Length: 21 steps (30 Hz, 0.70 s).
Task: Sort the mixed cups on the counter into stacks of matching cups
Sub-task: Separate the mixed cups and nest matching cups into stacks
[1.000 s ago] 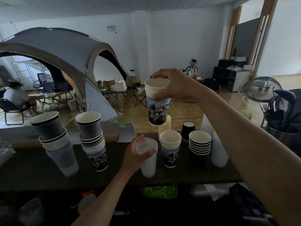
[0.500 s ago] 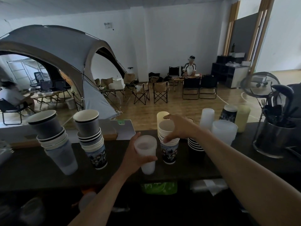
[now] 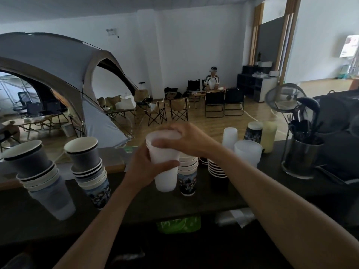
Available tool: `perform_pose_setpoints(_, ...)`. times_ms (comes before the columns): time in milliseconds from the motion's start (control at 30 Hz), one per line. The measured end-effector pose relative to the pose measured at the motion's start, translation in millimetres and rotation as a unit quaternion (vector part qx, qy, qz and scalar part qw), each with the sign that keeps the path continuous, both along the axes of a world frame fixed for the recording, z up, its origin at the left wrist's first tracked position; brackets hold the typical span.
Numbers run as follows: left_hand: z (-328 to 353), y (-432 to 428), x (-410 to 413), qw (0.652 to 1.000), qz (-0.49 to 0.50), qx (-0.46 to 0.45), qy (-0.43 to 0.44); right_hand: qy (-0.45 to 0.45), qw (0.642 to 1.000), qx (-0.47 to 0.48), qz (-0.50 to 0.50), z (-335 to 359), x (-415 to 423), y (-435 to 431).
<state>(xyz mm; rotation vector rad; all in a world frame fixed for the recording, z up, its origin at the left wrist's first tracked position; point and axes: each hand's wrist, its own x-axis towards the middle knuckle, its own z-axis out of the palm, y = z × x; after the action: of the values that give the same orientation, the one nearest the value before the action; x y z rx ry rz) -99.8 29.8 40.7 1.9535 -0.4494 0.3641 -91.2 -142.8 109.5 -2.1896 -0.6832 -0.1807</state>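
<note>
Left hand (image 3: 147, 169) wraps the body of the frosted cup (image 3: 165, 177), thumb across the front, fingers curled behind; right hand (image 3: 186, 136) caps its rim from above, fingers curled down over the edge, gripping; a doubled rim line hints at nested cups, cannot confirm. Cup is held upright just in front of the printed-cup stack (image 3: 187, 179), its base low over the counter (image 3: 136, 206); contact with counter not discernible. Risks: if nested cups stick, a sharp pull could jerk free and knock the printed-cup stack or the striped stack (image 3: 215, 169) beside it; the two mixed stacks at left (image 3: 38, 171) (image 3: 89, 167) lean and look top-heavy, so a jolt to the counter may topple them.
</note>
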Motion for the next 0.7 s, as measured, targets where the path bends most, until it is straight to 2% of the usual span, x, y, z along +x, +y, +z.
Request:
perform_pose_setpoints(133, 57.0, -54.0, 15.0, 0.999, -0.023, 0.015, -0.038, -0.028, 0.997, 0.050, -0.053, 38.9, -2.9, -55.7)
perform_pose_setpoints(300, 93.8, -151.0, 45.9, 0.993, -0.095, -0.024, -0.068, -0.056, 0.966, 0.136, -0.211, 55.8, 0.4, -143.8)
perform_pose_setpoints(467, 81.4, -214.9, 71.5, 0.987, -0.153, 0.006, -0.050, -0.068, 0.937, 0.154, -0.307, 32.4, 4.7, -199.6)
perform_pose_setpoints(700, 37.5, -235.9, 82.5, 0.991, -0.131, 0.018, -0.003, -0.042, 0.935, 0.098, -0.338, -14.0, 23.4, -218.3)
